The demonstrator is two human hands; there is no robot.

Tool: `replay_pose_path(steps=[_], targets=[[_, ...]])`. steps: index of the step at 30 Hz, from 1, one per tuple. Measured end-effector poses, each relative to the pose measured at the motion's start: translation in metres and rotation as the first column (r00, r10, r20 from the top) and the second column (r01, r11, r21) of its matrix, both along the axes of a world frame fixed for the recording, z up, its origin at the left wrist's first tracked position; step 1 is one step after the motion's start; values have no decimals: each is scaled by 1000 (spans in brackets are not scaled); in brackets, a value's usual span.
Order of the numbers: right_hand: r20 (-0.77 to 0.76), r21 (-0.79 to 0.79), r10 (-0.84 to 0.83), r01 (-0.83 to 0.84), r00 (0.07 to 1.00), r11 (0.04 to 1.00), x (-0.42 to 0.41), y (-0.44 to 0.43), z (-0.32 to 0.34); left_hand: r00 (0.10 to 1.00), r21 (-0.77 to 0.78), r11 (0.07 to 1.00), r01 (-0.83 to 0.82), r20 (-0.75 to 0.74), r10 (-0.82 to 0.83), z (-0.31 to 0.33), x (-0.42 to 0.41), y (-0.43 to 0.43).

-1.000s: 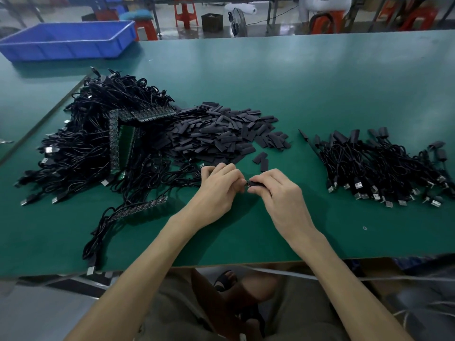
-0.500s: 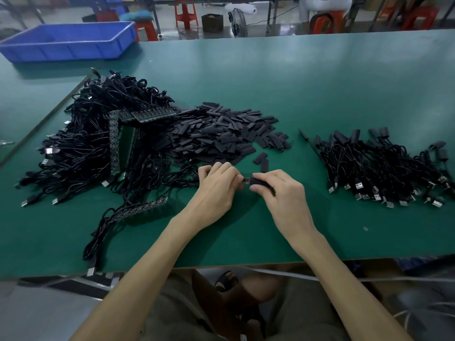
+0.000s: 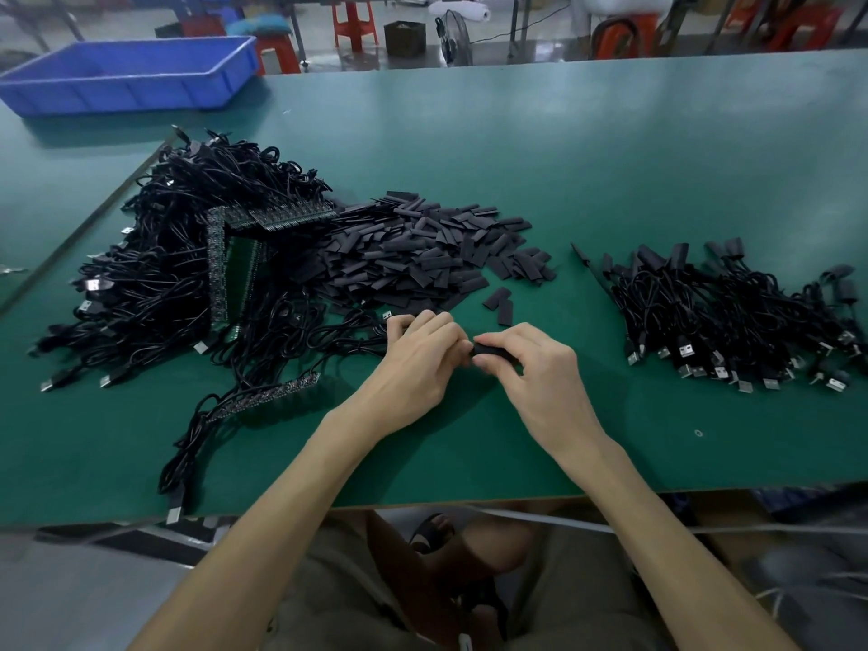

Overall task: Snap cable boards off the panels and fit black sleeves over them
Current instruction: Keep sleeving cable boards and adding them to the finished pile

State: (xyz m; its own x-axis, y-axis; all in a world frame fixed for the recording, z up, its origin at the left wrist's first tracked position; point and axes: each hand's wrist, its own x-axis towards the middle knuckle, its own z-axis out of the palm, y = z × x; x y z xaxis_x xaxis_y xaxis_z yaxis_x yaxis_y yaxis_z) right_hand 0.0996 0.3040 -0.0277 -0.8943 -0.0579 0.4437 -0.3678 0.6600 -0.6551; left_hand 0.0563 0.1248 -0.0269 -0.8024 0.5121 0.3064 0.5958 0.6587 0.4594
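My right hand [image 3: 535, 373] pinches a black sleeve [image 3: 491, 352] between thumb and fingers. My left hand [image 3: 418, 359] meets it, its fingers closed around the cable board end, which is hidden inside the grip. Both hands hover just above the green table [image 3: 610, 171] near its front edge. Behind them lies a heap of loose black sleeves [image 3: 422, 256]. At the left, a big tangle of black cables [image 3: 178, 274] covers green board panels [image 3: 235, 270]. A bare panel strip [image 3: 267, 397] lies in front of that tangle.
A pile of sleeved cables [image 3: 732, 317] with USB plugs lies at the right. Two loose sleeves [image 3: 500, 305] rest just beyond my hands. A blue bin [image 3: 127, 77] stands at the far left. Stools and a fan are past the table's far edge.
The small gap between my hands has closed; my right hand has pushed the sleeve leftward up to my left fingers, and the board end seen half a second ago is now hidden.
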Motion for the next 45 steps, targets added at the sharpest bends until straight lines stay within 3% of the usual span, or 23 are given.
replay_pose_path(steps=[4, 10, 18, 25, 34, 45], targets=[[-12, 4, -2, 2, 1000, 1000, 0, -2, 0, 999, 60, 998, -6, -40, 9, -2, -3, -1], [32, -170, -57, 62, 998, 984, -3, 4, 1, 995, 244, 969, -49, -69, 67, -5, -7, -4], [120, -318, 24, 16, 992, 948, -8, 6, -4, 981, 300, 954, -18, -179, 75, -11, -8, -5], [133, -288, 76, -35, 988, 957, -10, 4, -8, 976, 303, 953, -29, -197, 92, -13, -7, -6], [256, -506, 194, -40, 947, 862, -11, 12, -7, 969, 260, 966, -2, -239, 67, -9, -7, -4], [276, -619, 289, -60, 917, 783, -13, 15, -5, 952, 256, 965, 55, -306, 27, -6, -1, -2]])
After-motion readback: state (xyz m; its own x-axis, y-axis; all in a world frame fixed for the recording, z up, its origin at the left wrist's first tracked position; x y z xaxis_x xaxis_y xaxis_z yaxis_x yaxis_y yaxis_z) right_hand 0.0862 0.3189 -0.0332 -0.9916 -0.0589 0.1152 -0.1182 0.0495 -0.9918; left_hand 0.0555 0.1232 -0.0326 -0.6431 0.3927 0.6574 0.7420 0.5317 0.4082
